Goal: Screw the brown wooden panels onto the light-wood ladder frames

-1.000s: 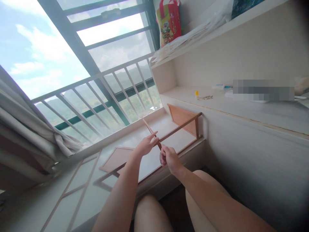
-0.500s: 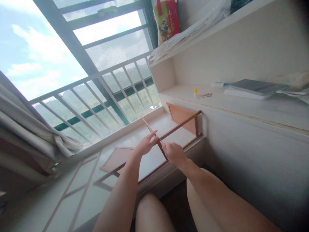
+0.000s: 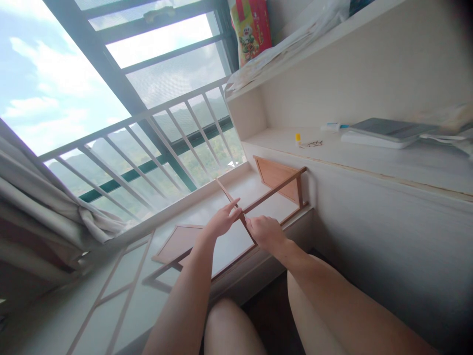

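A brown wooden frame with crossing bars lies on the white sill in front of me. My left hand grips it near the point where the bars meet, thumb and fingers around the wood. Close beside it, my right hand is closed in a fist around a slim tool that looks like a screwdriver. Only its thin metal end shows, pointing at the joint; the handle is hidden in my fingers. A wooden end panel stands at the frame's far right.
A pinkish-brown panel and a ladder-like wooden frame lie to the left. On the shelf are a yellow-capped bottle, small dark pieces like screws and a flat grey device. Window railings rise behind; a curtain hangs left.
The whole view has shifted slightly. Both hands stay at the joint of the frame, with my right fist turned a little and less of the tool's shaft showing.
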